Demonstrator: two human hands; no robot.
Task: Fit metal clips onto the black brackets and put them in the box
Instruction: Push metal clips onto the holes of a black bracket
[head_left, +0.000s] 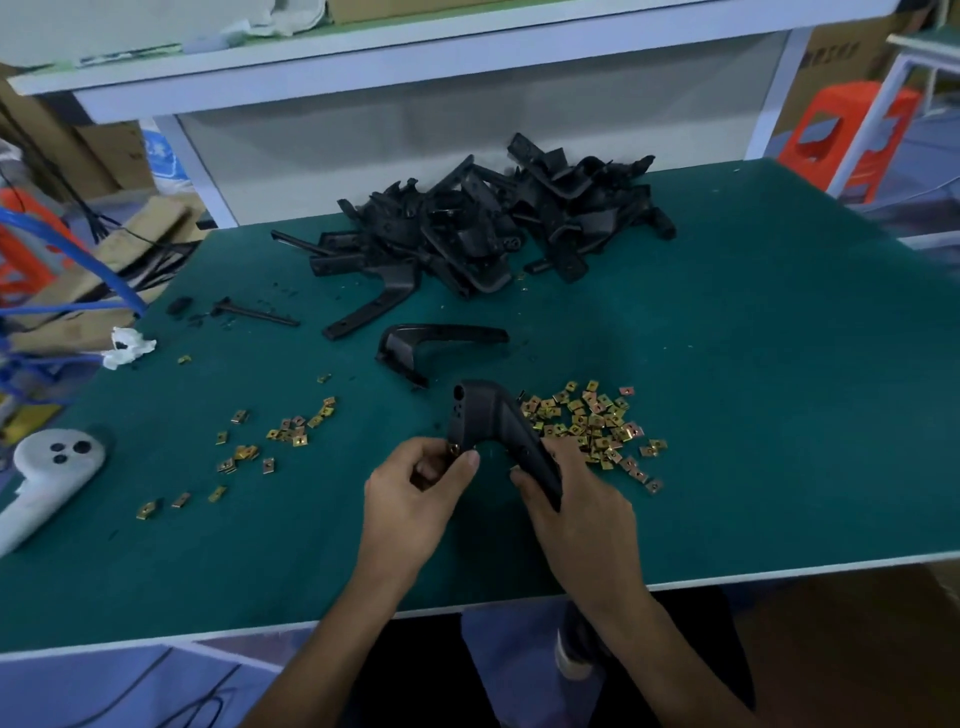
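1. The clip (453, 448) sits at the lower end of the bracket (485, 421); pushed on askew, it would likely jam or seat with its hole off the bracket's hole; whether it is fully home cannot be told.
2. The clip is small and held only by a pinch; a slip would drop it onto the table (753, 415) or past the near edge, which lies just under the hands.
3. The right hand (576, 499) works just beside the heap (597, 421) of clips; a careless turn of the wrist or the bracket's free end could scatter them toward the right edge.
4. The left hand (410, 499) pinches the clip against the bracket's end; the thumb (470, 460) presses from the near side; the other fingers are curled in beneath, nearly closed.
5. The right hand's fingers are wrapped tight round the bracket's longer arm, grasping it; the palm is hidden.
6. The bracket is held above the table near the middle of the near edge, bend uppermost; the pile (483, 223) of brackets lies by the far edge; no box can be made out.
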